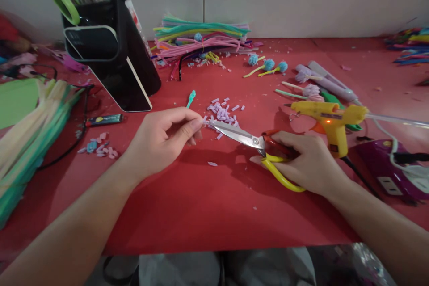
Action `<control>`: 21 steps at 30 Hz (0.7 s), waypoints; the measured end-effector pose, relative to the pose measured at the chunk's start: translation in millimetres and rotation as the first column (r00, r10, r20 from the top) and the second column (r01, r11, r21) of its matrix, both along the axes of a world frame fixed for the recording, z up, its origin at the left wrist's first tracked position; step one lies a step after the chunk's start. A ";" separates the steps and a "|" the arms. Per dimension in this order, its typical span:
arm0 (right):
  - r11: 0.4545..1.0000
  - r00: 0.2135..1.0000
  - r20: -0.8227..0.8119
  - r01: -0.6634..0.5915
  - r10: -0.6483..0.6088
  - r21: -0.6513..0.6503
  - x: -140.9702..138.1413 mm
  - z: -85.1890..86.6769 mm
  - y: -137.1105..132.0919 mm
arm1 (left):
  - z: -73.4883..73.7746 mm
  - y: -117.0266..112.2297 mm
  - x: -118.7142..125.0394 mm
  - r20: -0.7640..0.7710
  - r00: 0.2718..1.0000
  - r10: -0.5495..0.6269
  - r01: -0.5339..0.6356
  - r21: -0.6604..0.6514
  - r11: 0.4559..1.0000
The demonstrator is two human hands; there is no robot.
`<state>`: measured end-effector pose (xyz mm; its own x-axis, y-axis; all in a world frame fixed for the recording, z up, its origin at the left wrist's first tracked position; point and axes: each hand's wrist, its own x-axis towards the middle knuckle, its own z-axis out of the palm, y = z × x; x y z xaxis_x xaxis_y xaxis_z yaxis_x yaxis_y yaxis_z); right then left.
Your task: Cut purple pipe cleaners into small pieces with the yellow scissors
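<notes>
Between thumb and forefinger, my left hand (170,138) pinches a small lilac piece (205,121), apparently a bit of pipe cleaner. My right hand (301,156) is wrapped round the red and yellow handles of a pair of scissors (234,133). The scissor tips meet the lilac piece at my left fingertips, and the blades look nearly closed. Just behind them lies a heap of short lilac cut pieces (223,111). A turquoise pipe cleaner stem with a knobbed tip (191,97) rests beyond my left hand. One loose lilac piece (212,164) is on the red table nearer me.
At right sit a yellow glue gun (330,118), a lilac tool with a cord (330,82) and a purple power socket (385,165). A black bottle with a phone (114,53) stands left. Pipe cleaner bundles (201,38), blue flowers (268,64) and a lighter (105,119) lie around.
</notes>
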<state>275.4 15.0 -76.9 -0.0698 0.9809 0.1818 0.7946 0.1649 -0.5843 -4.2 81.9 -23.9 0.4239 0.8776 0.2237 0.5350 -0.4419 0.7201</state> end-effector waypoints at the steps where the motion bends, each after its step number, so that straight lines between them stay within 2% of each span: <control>1: 1.000 1.000 -0.001 -0.004 0.004 0.004 0.0 0.0 -0.1 | 0.1 -0.4 0.1 -0.010 1.000 0.001 -0.001 0.006 1.000; 21: 1.000 1.000 -0.010 -0.007 0.007 -0.006 -2.6 3.0 1.6 | -0.5 -1.3 2.6 -0.031 0.999 0.012 -0.011 0.018 1.000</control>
